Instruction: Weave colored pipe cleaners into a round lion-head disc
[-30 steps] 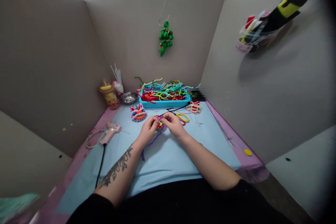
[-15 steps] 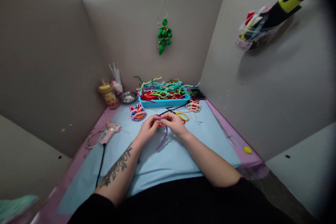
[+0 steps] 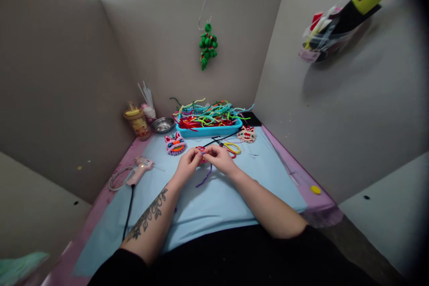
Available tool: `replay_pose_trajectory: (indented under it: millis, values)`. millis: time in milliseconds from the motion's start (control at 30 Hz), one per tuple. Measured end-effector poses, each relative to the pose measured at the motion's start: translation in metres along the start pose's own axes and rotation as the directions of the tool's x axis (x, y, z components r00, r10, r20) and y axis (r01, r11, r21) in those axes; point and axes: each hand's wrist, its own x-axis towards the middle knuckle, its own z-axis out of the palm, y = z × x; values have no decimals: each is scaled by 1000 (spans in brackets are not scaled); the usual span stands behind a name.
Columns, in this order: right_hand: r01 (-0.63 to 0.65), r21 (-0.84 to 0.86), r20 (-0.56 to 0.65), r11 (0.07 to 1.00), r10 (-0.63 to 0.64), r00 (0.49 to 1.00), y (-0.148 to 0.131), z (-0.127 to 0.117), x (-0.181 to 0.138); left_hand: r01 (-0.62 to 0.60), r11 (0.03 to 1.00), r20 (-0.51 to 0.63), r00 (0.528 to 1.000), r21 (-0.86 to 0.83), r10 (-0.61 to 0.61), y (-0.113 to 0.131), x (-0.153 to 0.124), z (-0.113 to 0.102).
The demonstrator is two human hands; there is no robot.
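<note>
My left hand [image 3: 187,165] and my right hand [image 3: 219,159] meet over the light blue mat [image 3: 214,201], fingers pinched together on a small red and pink pipe-cleaner piece [image 3: 201,153]. A purple pipe cleaner [image 3: 205,177] hangs from it and trails toward me on the mat. Just beyond my right hand lie a yellow loop [image 3: 233,147] and a black pipe cleaner [image 3: 221,139]. A finished pink cat-like face [image 3: 174,144] lies to the left of my hands, and a white and red one [image 3: 246,134] lies to the right.
A blue tray [image 3: 208,130] of several coloured pipe cleaners stands at the back. Left of it are a steel bowl [image 3: 162,124], a lidded cup [image 3: 136,121] and a pink glue gun [image 3: 140,167] with its black cord. A green ornament [image 3: 208,46] hangs on the back wall.
The purple pipe cleaner's free tail has grown shorter and been drawn up closer to my hands. Both hands stay together at the same spot.
</note>
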Motion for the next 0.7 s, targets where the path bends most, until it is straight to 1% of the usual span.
replay_pose_trajectory:
  millis: [133, 200, 233, 300, 367, 433, 467, 500, 533, 600, 667, 700]
  values:
    - [30, -51, -1, 998, -30, 1000, -2, -1, -1, 9, 1000, 15, 1000, -27, -8, 1, -1, 0]
    - [87, -112, 6, 990, -87, 996, -4, -4, -2, 33, 997, 26, 999, -71, -31, 4, -1, -1]
    - [139, -157, 12, 978, -139, 990, -5, -5, -2, 58, 993, 36, 998, -99, -55, 5, 0, -1]
    - [286, -259, 61, 923, -280, 958, -7, -10, -3, 137, 977, 73, 989, -163, -127, 8, 0, -1]
    - [434, -368, 163, 822, -402, 901, -10, -14, -4, 233, 947, 129, 970, -220, -208, 10, 0, -2]
    - [510, -458, 256, 729, -441, 860, -12, -17, -5, 312, 916, 182, 945, -253, -272, 11, 0, -2]
    - [518, -487, 272, 703, -442, 855, -13, -18, -6, 334, 907, 196, 937, -257, -289, 12, 0, -2]
    - [515, -496, 267, 699, -442, 856, -13, -18, -6, 339, 908, 201, 935, -248, -294, 12, 1, -3]
    - [502, -482, 245, 718, -439, 864, -13, -18, -6, 322, 920, 193, 940, -225, -281, 13, 1, -3]
    - [431, -388, 166, 815, -398, 902, -11, -17, -5, 215, 968, 148, 969, -132, -195, 16, 1, -5]
    - [276, -212, 106, 937, -259, 960, -9, -16, -3, 55, 998, 99, 994, 16, -56, 20, 1, -8]
    - [177, -110, 109, 978, -165, 980, -8, -16, -2, -19, 995, 87, 996, 93, 11, 22, 0, -9]
